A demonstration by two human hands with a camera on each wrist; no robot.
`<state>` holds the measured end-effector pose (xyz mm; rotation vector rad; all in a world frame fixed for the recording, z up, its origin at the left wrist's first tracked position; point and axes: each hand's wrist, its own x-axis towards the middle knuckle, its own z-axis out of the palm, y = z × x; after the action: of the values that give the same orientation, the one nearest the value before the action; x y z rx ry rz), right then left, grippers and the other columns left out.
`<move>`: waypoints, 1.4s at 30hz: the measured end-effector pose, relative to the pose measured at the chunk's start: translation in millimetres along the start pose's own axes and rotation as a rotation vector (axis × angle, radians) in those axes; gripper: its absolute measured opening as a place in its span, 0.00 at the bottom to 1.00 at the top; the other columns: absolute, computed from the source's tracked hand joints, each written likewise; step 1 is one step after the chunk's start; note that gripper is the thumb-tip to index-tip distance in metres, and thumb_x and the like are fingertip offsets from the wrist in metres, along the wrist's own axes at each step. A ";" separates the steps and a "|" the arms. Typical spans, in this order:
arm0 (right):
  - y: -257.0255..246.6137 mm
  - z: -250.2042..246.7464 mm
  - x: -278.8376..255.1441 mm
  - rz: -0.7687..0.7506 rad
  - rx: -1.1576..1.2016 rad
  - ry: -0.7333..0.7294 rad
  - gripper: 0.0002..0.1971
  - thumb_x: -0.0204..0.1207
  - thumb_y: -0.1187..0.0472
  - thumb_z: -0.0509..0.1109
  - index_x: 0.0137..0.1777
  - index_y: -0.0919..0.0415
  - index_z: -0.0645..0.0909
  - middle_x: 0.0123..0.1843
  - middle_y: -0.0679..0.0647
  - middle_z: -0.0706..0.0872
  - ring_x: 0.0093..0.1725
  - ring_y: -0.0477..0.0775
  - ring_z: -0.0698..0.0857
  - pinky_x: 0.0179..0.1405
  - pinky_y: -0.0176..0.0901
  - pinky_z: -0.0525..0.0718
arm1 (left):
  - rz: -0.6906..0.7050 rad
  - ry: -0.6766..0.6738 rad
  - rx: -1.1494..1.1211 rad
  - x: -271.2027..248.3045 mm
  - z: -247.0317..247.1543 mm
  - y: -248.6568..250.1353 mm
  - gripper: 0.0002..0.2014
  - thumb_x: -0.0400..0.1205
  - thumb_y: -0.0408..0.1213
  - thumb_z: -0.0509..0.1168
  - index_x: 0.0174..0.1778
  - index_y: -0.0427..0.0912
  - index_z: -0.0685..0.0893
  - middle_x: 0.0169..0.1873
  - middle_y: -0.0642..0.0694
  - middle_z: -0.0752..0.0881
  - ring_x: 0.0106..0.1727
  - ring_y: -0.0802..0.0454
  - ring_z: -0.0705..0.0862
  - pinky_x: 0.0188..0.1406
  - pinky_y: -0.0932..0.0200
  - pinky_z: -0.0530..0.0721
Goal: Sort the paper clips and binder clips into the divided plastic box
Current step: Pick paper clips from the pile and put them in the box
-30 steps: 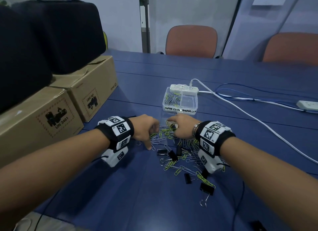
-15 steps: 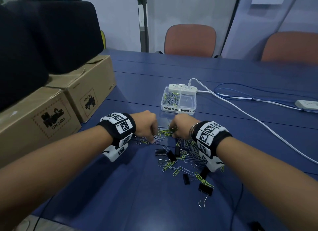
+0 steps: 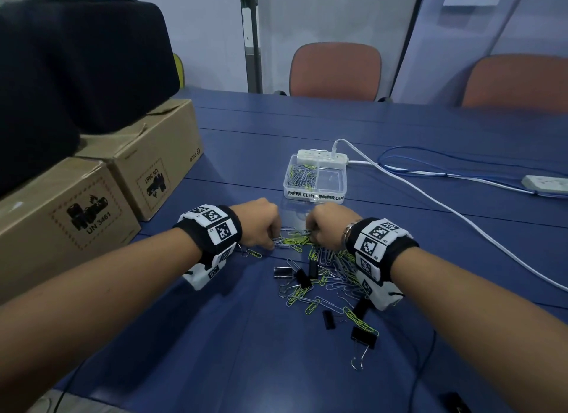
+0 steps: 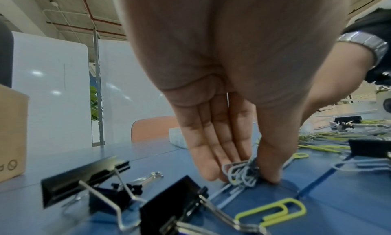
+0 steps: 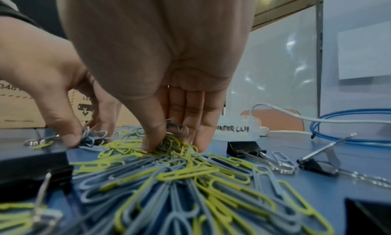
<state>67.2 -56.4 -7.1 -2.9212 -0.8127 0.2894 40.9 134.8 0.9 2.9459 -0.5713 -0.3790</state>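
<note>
My left hand (image 3: pixel 260 222) is down at the far left edge of the pile of paper clips (image 3: pixel 325 268) on the blue table (image 3: pixel 246 142), and its thumb and fingers (image 4: pixel 213 148) pinch a small bunch of grey paper clips (image 4: pixel 241 172) against the surface. My right hand (image 3: pixel 326 225) is at the far edge of the same pile, its thumb and fingers (image 5: pixel 190 118) closed on a tangle of yellow-green and grey clips (image 5: pixel 173 140). Black binder clips (image 3: pixel 302 279) lie among and on the near side of the pile. The divided plastic box (image 3: pixel 316 194) stands just behind the pile; its left compartment holds paper clips and the right compartment looks bare. A white power strip (image 3: pixel 322 156) touches the far side of the box.
</note>
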 end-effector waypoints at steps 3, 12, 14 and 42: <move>6.9 -4.0 -2.1 0.035 0.086 0.024 0.06 0.74 0.60 0.75 0.47 0.61 0.88 0.46 0.58 0.89 0.48 0.61 0.87 0.50 0.49 0.88 | 0.002 0.024 -0.007 2.4 0.9 -1.3 0.08 0.73 0.38 0.77 0.45 0.40 0.93 0.39 0.47 0.92 0.42 0.48 0.88 0.43 0.58 0.87; 33.0 -23.9 -11.6 0.173 0.469 0.129 0.04 0.73 0.60 0.79 0.45 0.54 0.87 0.34 0.47 0.85 0.36 0.49 0.84 0.34 0.32 0.76 | -0.083 0.150 -0.189 16.8 -15.0 -11.1 0.07 0.73 0.39 0.78 0.40 0.39 0.91 0.30 0.48 0.90 0.27 0.58 0.81 0.40 0.59 0.85; 38.5 -27.6 -12.3 0.223 0.621 0.138 0.04 0.73 0.63 0.79 0.43 0.56 0.86 0.32 0.50 0.86 0.29 0.49 0.84 0.27 0.32 0.77 | -0.117 0.193 -0.267 25.1 -24.7 -14.3 0.06 0.73 0.38 0.79 0.39 0.40 0.92 0.30 0.47 0.91 0.26 0.59 0.83 0.41 0.59 0.86; 75.4 -64.3 3.3 0.291 1.165 0.238 0.07 0.75 0.73 0.75 0.50 0.77 0.85 0.34 0.59 0.85 0.25 0.47 0.83 0.29 0.43 0.89 | -0.415 0.262 -0.311 139.1 -76.9 -0.7 0.19 0.67 0.48 0.82 0.31 0.39 0.82 0.32 0.42 0.87 0.42 0.41 0.90 0.39 0.51 0.90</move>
<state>121.1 -121.6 44.5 -1.8818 -0.0707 0.2869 186.4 87.5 44.0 2.7267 0.1252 -0.0973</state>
